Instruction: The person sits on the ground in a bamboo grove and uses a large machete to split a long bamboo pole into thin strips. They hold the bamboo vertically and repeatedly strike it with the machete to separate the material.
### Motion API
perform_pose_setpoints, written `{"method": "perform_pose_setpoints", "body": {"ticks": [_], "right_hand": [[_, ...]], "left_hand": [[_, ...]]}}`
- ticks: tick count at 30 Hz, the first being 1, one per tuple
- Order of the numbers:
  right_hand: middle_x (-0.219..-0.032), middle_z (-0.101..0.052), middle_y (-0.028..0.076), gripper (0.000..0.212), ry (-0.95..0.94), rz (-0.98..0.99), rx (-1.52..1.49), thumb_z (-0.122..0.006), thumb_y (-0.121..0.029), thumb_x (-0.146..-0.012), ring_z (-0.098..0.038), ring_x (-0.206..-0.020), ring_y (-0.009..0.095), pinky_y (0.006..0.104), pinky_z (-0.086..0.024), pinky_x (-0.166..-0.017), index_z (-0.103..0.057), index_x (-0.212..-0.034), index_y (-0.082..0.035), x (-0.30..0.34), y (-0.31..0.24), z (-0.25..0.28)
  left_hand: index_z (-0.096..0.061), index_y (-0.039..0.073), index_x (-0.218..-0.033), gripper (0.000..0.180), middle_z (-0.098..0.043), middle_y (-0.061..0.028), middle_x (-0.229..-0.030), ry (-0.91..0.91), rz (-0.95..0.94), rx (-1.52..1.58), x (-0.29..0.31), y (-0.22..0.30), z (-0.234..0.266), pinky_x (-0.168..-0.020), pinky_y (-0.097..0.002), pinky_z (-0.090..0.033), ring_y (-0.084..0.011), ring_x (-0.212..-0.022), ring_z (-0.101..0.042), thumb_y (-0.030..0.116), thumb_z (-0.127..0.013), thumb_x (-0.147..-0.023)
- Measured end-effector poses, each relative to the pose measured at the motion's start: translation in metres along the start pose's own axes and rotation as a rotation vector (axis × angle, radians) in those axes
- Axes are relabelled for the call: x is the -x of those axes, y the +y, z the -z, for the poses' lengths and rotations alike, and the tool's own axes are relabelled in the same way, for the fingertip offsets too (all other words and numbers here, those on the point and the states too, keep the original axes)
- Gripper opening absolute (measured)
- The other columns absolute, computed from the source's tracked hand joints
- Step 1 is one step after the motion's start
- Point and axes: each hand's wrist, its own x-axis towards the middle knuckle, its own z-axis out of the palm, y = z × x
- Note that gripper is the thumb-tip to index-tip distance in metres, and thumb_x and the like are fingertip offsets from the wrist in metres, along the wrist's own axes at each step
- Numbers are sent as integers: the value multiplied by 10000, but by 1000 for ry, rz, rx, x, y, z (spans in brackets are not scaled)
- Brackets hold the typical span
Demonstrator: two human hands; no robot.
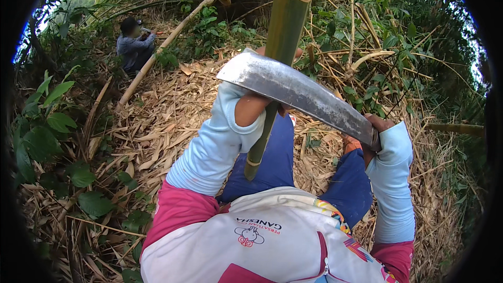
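A machete with a broad, curved, worn grey blade lies across the view, its pale tip toward the upper left. My right hand is closed at its handle end; the grip itself is hidden. Behind the blade stands a split length of green bamboo, slightly tilted, its lower end between my legs. My left hand, in a light blue sleeve with bare skin showing, is wrapped round the bamboo's middle. The blade covers part of that hand and crosses in front of the bamboo; whether blade and bamboo touch, I cannot tell.
Dry bamboo leaves cover the ground. A long pale bamboo pole slants at the upper left, near a seated person. Broad-leaved plants grow at the left; dry stalks tangle at the upper right, and a green stem juts in from the right.
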Motion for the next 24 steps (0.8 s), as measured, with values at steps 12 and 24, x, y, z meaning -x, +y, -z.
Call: {"method": "perform_pose_setpoints", "body": {"ticks": [12,24], "right_hand": [[-691,-559,83,481,117,236,151,-703,-7,-641,-569,-620,294,402,-421,-547,-661,-1104,-133,-43,-5,2],[-647,-577,53,329,90,367,305,-703,-166,-691,-591,-569,248,382,-424,-521,-701,-1020,-165,-71,-30,8]], "left_hand": [[-465,3,-1296,828,-591,-35,-948,-110,61,-305,5,2,-13,-714,-244,-460,-105,-820,-556,309,-897,-659],[-399,-36,-1397,990,-597,-97,-1187,-10,37,-201,2,-7,-40,-872,-290,-484,-151,-1019,-592,461,-877,-685]]}}
